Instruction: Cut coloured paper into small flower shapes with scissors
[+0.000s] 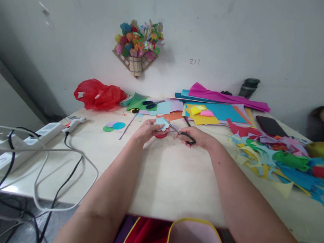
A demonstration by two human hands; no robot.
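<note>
Paper (162, 124) pinched in left hand (147, 130); scissors (180, 133) at its edge, gripped in right hand (197, 136): trimming appears under way; next snip likely calls for turning it.

Bouquet of multicoloured handmade flowers in a tan slatted holder (138, 46): hangs on white wall (233, 36). Crumpled red plastic bag (96, 95): rear left of pale worktop (172, 181). White multi-socket power strip (39, 134), black and white cables (1, 218): left side. Flat black rectangular phone (270, 126): rear right. Dark cylindrical bottle (249, 88): near wall.
</note>
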